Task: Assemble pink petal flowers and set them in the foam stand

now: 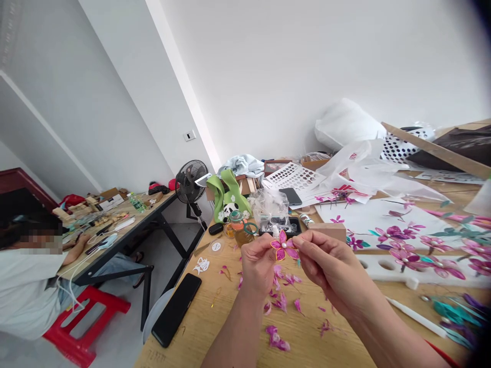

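Between my two hands, above the wooden table [230,332], is a pink artificial flower [281,247] with gold-edged petals and a white pearl-like bead at its centre. My left hand [258,263] pinches it from the left side. With thumb and forefinger, my right hand [326,258] grips a petal on the right. Loose pink petals [278,338] and scraps lie on the tabletop below. To the right, several finished-looking pink flowers [408,255] with stems stand in or lie over a white foam block [374,266].
A black phone [176,309] lies at the table's left edge. Behind my hands are a glass jar [242,232], a green panda bag [230,199] and plastic bags [360,168]. At left, a fan [191,181], a red stool [86,324] and a seated person [26,286] by another table.
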`<state>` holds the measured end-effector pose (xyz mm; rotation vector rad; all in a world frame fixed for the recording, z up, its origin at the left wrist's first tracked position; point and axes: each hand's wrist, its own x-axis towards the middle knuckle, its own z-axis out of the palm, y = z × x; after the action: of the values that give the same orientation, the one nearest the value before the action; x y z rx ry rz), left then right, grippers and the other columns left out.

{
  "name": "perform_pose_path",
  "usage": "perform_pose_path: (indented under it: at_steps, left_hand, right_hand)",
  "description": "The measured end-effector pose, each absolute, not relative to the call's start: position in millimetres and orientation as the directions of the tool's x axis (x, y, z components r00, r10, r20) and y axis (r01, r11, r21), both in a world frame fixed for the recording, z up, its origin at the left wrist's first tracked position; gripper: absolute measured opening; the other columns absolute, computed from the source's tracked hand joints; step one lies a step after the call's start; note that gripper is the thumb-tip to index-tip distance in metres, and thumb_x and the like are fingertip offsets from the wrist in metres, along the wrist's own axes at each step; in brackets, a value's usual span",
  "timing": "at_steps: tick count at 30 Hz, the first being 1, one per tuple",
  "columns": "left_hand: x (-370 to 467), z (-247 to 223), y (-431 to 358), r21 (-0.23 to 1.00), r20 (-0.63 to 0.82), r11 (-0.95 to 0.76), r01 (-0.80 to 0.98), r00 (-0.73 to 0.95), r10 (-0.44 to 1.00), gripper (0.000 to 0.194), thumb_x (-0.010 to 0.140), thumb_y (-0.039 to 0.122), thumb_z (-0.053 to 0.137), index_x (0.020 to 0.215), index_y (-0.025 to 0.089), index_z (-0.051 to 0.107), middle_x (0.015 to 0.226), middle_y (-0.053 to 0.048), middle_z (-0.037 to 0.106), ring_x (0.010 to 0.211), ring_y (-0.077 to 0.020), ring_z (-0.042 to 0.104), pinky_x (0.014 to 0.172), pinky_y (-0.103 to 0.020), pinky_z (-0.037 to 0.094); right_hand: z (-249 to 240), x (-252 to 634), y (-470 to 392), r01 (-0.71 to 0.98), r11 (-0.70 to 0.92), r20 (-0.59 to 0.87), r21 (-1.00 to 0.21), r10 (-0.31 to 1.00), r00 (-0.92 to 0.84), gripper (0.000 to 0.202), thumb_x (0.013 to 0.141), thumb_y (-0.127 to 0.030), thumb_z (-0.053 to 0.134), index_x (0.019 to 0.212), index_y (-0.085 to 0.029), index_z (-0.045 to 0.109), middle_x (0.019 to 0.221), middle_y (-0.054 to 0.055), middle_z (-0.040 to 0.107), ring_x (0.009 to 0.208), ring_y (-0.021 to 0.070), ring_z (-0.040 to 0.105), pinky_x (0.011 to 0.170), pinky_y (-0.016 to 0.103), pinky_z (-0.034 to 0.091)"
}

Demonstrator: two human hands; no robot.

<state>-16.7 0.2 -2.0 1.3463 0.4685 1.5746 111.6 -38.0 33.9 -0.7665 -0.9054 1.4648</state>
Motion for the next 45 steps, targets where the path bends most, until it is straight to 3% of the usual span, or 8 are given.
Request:
perform_pose_path:
  at_steps: [18, 25, 33, 45]
  left_hand:
    - [-16.6, 2.5, -4.3, 0.789, 0.537, -0.479, -0.384, 0.053, 0.842, 0.029, 0.071, 0.04, 0.069, 0.057, 0.015, 0.065, 0.058, 0.0, 0.045, 0.061, -0.0114, 0.037, 0.062, -0.027, 0.034]
    - [-16.9, 2.5, -3.7, 0.782, 0.509, -0.434, -0.447, 0.055, 0.859, 0.02, 0.069, 0.036, 0.072, 0.064, 0.016, 0.07, 0.06, -0.001, 0.048, 0.062, -0.0118, 0.041, 0.064, -0.027, 0.036]
    - [-16.0, 7.0, -3.6, 0.769, 0.506, -0.414, -0.488, 0.067, 0.86, 0.019, 0.068, 0.034, 0.074, 0.06, 0.017, 0.07, 0.057, 0.0, 0.048, 0.059, -0.0105, 0.04, 0.058, -0.025, 0.035]
    - [-14.6, -0.3, -1.5, 0.804, 0.507, -0.471, -0.363, 0.002, 0.862, 0.019, 0.071, 0.035, 0.071, 0.067, 0.016, 0.071, 0.062, -0.001, 0.051, 0.064, -0.0118, 0.043, 0.064, -0.026, 0.038]
  right_hand:
    - [34.9, 108.3, -42.1, -0.588, -0.059, 0.051, -0.807, 0.984, -0.17, 0.032, 0.074, -0.039, 0.071, 0.061, -0.017, 0.051, 0.037, -0.008, 0.037, 0.035, 0.0016, 0.019, 0.038, 0.02, 0.009]
    - [33.4, 106.9, -41.8, -0.503, -0.064, 0.068, -0.862, 0.969, -0.239, 0.042, 0.078, -0.047, 0.065, 0.055, -0.016, 0.047, 0.042, -0.005, 0.041, 0.036, 0.003, 0.026, 0.039, 0.022, 0.01]
    - [32.8, 109.1, -43.2, -0.373, -0.006, 0.097, -0.928, 0.961, -0.258, 0.033, 0.075, -0.046, 0.068, 0.066, -0.016, 0.059, 0.04, -0.008, 0.037, 0.038, 0.0026, 0.02, 0.038, 0.021, 0.009]
    - [33.3, 102.7, -43.3, -0.429, -0.06, 0.057, -0.901, 0.965, -0.255, 0.038, 0.069, -0.044, 0.073, 0.057, -0.017, 0.049, 0.037, -0.009, 0.035, 0.036, 0.002, 0.017, 0.038, 0.022, 0.006]
